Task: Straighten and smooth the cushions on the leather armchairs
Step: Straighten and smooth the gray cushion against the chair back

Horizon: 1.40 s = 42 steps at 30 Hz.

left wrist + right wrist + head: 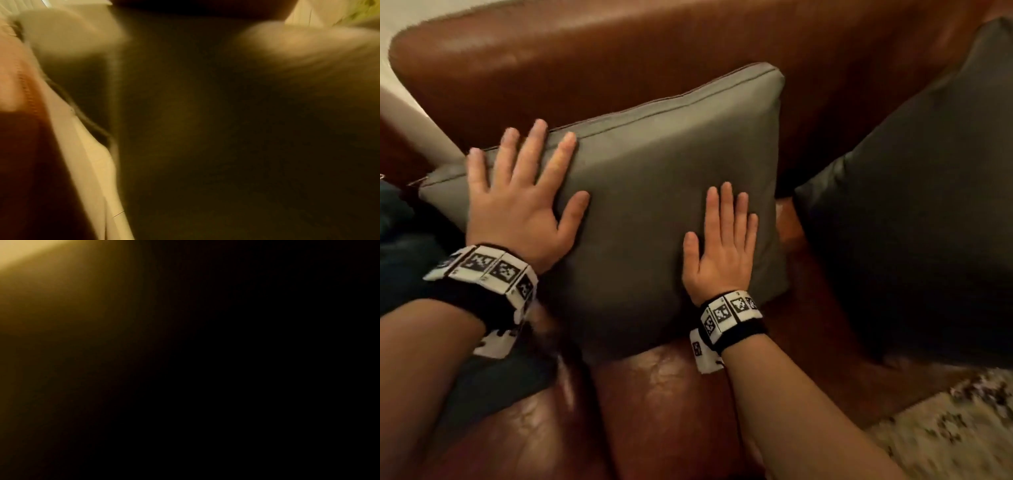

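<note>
A grey-green square cushion (654,192) leans against the back of a brown leather armchair (599,65). My left hand (520,192) lies flat on the cushion's upper left part, fingers spread and straight, the fingertips reaching its top edge. My right hand (722,246) presses flat on the cushion's lower right part, fingers straight and together. The left wrist view is blurred, showing dark cushion fabric (205,129). The right wrist view is almost black.
A second, darker cushion (914,205) stands at the right against the same leather back. The leather seat (664,404) runs below the cushions. A pale patterned rug (945,431) shows at the lower right. Dark blue fabric (407,260) lies at the left edge.
</note>
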Available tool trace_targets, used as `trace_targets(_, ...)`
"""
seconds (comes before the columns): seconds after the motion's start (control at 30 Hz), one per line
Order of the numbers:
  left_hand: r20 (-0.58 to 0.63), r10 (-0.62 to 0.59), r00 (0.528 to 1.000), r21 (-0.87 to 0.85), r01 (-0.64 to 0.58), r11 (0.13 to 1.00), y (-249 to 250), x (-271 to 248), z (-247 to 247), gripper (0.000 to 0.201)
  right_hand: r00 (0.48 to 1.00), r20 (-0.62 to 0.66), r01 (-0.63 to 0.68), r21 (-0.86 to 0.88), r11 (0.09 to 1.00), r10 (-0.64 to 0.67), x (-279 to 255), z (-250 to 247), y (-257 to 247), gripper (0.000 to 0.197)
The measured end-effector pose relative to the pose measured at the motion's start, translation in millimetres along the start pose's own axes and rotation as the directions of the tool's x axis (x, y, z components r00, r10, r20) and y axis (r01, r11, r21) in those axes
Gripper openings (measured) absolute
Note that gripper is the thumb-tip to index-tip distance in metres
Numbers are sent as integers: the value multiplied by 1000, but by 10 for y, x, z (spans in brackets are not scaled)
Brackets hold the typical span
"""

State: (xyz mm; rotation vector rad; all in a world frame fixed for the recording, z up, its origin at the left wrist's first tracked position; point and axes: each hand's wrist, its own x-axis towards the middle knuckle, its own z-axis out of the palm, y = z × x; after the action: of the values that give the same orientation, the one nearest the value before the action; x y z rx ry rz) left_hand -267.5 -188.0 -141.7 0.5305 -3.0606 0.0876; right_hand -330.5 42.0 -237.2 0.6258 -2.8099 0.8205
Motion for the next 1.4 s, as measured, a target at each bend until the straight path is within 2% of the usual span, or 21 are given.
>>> trace_targets(0.07, 3, -21, 1000, 1, 21, 1000, -77, -3, 32, 68, 980, -4, -197, 12, 980, 197, -274, 103, 390, 66)
trace_targets(0.17, 4, -16, 1000, -15, 16, 1000, -9, 24, 30, 68, 861, 107, -506, 71, 860, 497, -686, 156, 848, 69)
trace_targets(0.23, 0, -40, 999, -12, 40, 999, 28, 14, -15, 67, 843, 174, -524, 49, 850, 510, -791, 60, 995, 69)
trace_targets(0.33, -63, -106, 992, -55, 103, 993, 284, -118, -93, 66, 939, 152, -320, 63, 945, 308, -558, -323, 943, 64)
trace_targets(0.43, -146, 46, 988, -73, -57, 996, 939, -446, 102, 65, 994, 98, -60, 140, 988, 46, -16, -697, 601, 62)
trace_targets(0.5, -113, 230, 967, -56, -237, 970, 1314, -749, 474, 62, 988, 81, 121, 159, 980, -135, 334, -842, 318, 61)
trace_targets(0.57, -1, 364, 931, -49, -363, 930, 1412, -1106, 920, 63, 963, 90, 238, 152, 959, -253, 608, -910, 142, 60)
trace_targets(0.7, 269, 499, 824, -70, -500, 863, 1058, -1837, 1522, 77, 951, 102, 278, 132, 951, -292, 906, -957, 81, 60)
trace_targets(0.77, 249, 536, 807, -50, -542, 839, 849, -2083, 1625, 85, 942, 105, 307, 115, 945, -318, 912, -958, 60, 60)
trace_targets(0.83, 140, 552, 822, -43, -551, 833, 752, -2115, 1469, 86, 908, 122, 393, 89, 915, -402, 809, -909, -58, 60)
trace_targets(0.87, 62, 509, 858, -75, -505, 860, 755, -2019, 1301, 83, 873, 141, 457, 97, 884, -466, 725, -856, -166, 59)
trace_targets(0.93, -147, 258, 955, -193, -283, 939, 798, -1619, 926, 71, 767, 206, 594, 132, 793, -608, 542, -694, -418, 56)
trace_targets(1.0, -247, -21, 969, -300, -55, 952, 750, -1106, 612, 58, 654, 304, 705, 89, 704, -693, 461, -510, -579, 55)
trace_targets(1.03, -236, -87, 968, -303, 12, 953, 659, -875, 514, 57, 627, 356, 735, 22, 677, -692, 523, -462, -564, 56)
trace_targets(1.07, -207, -108, 972, -275, 48, 960, 524, -700, 454, 60, 634, 397, 742, -71, 667, -664, 655, -453, -482, 58)
trace_targets(1.1, -173, -111, 979, -243, 67, 968, 368, -586, 425, 65, 679, 416, 711, -169, 682, -605, 825, -476, -343, 61)
trace_targets(1.2, -115, -134, 984, -150, 116, 982, -109, -514, 384, 71, 895, 346, 402, -346, 848, -283, 1362, -711, 186, 70)
trace_targets(1.23, -104, -177, 979, -144, 161, 976, -220, -513, 331, 70, 926, 322, 312, -363, 878, -195, 1468, -798, 292, 72)
trace_targets(1.27, -99, -234, 967, -157, 217, 964, -284, -486, 252, 70, 937, 309, 276, -375, 885, -161, 1516, -851, 313, 72)
trace_targets(1.33, -125, -260, 958, -199, 232, 952, -271, -310, 40, 68, 921, 299, 349, -347, 870, -250, 1501, -871, 119, 70)
trace_targets(1.4, -159, -121, 980, -209, 86, 974, -146, -18, -127, 64, 811, 330, 556, -176, 812, -483, 1469, -784, -291, 62)
